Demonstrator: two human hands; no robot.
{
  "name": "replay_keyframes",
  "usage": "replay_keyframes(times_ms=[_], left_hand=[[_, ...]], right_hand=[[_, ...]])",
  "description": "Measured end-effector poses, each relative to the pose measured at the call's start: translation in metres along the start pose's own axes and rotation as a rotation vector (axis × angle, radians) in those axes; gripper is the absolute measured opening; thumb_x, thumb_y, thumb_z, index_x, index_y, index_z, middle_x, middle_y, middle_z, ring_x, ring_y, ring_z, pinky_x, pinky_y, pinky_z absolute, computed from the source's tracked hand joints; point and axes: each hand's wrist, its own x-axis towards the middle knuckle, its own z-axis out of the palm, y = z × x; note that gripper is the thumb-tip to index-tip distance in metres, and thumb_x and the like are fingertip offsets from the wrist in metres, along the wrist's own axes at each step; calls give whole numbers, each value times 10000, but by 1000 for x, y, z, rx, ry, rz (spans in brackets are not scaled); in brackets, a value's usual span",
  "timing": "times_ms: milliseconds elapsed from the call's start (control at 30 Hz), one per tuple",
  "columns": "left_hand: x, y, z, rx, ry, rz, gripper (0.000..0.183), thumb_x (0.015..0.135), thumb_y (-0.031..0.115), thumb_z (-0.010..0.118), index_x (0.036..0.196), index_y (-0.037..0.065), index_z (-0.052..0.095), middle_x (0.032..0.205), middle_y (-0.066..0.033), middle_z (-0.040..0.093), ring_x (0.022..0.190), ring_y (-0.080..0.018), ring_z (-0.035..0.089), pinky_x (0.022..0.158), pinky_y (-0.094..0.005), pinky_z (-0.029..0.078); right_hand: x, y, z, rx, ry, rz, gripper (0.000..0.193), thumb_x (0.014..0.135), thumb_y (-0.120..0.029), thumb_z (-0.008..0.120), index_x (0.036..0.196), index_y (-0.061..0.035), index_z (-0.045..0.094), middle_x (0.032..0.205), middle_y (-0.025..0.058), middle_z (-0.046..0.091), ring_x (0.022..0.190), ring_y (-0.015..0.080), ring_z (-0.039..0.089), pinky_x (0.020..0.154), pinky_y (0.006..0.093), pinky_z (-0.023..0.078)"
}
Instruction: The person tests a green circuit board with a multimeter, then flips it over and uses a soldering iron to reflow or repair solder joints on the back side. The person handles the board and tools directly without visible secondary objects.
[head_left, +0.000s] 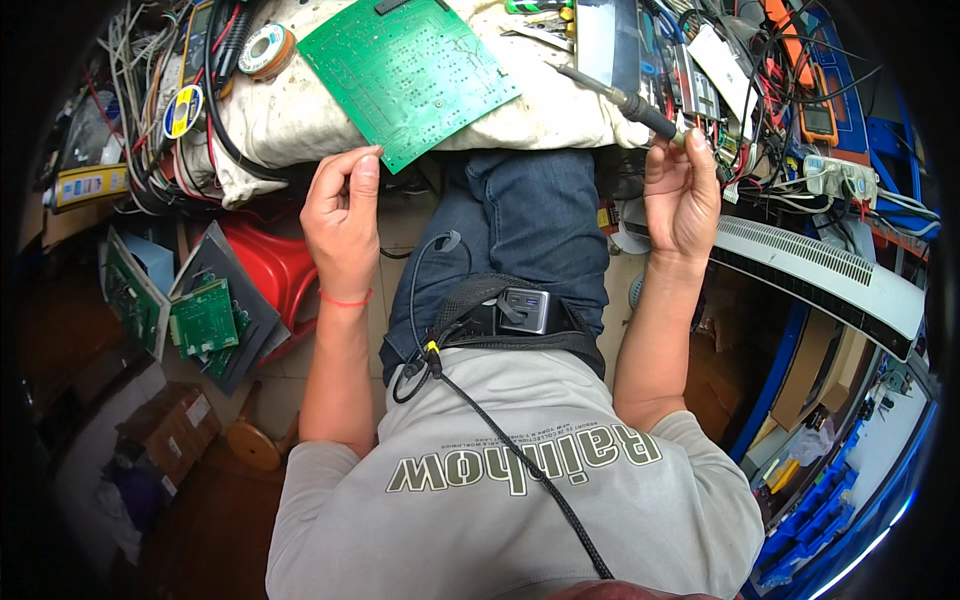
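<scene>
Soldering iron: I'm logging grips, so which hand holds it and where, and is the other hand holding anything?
The right hand holds the soldering iron by its dark handle end. The left hand pinches the green circuit board at its near corner.

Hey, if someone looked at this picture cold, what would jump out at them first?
Probably the large green circuit board lying on the pale cloth at top centre, its near corner by the left hand. Next, the soldering iron in the right hand, its tip pointing up and left over the cloth. A dense tangle of wires crowds the upper right.
</scene>
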Motion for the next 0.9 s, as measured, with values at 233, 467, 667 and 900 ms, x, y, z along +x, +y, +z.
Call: replay_keyframes(times_ms=[233,467,667,900], left_hand=[[11,8,14,72,-16,39,135,978,56,728,1086,-17,762,903,2,646,715,-39,482,623,-210,404],[15,1,33,-10,3,12,126,955,66,758,1064,4,769,810,50,653,639,-12,407,552,-194,343],[13,1,36,28,-9,-2,102,944,72,769,1021,5,762,797,49,661,615,-8,379,533,-201,321],[17,0,37,10,-14,13,106,929,70,777,1014,10,761,809,23,682,594,-18,354,517,-220,306]], right_hand=[[-5,14,-6,196,-3,172,241,1015,-184,564,1119,14,652,760,33,591,853,213,641,850,370,568],[-8,16,-1,322,-213,291,600,1065,-372,360,1464,46,518,1048,158,734,948,275,624,837,370,483],[-15,21,11,217,-208,198,451,1071,-301,476,1428,-29,522,1074,173,717,870,252,683,781,354,535],[-21,37,27,-194,-164,-47,257,1048,-162,602,1252,-20,536,947,125,709,791,211,719,716,277,544]])
